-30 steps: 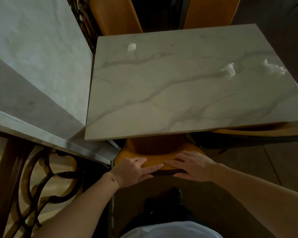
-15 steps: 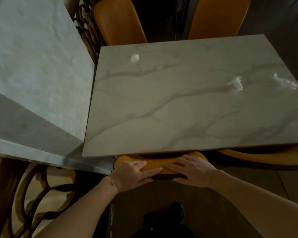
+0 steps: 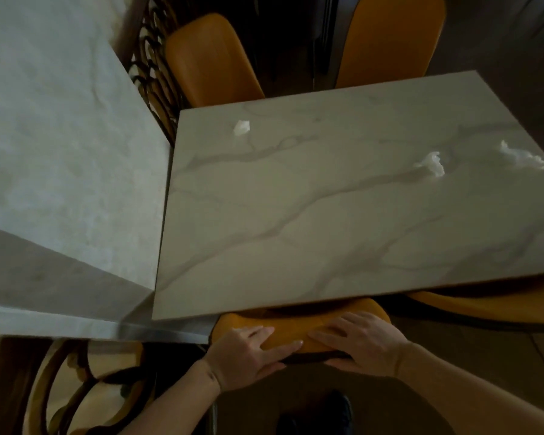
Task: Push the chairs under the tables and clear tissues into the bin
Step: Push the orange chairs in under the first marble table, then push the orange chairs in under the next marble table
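No readable text, label, brand, number or sign anywhere.

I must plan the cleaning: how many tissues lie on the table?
3. The left tissue lies near the far side of the table; the middle tissue toward the right; the right tissue at its right edge. None seems hidden.

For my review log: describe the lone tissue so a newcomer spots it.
On the marble table, near the far-left orange chair back, lies a small crumpled tissue. It sits alone; the other two tissues lie close together at the right edge.
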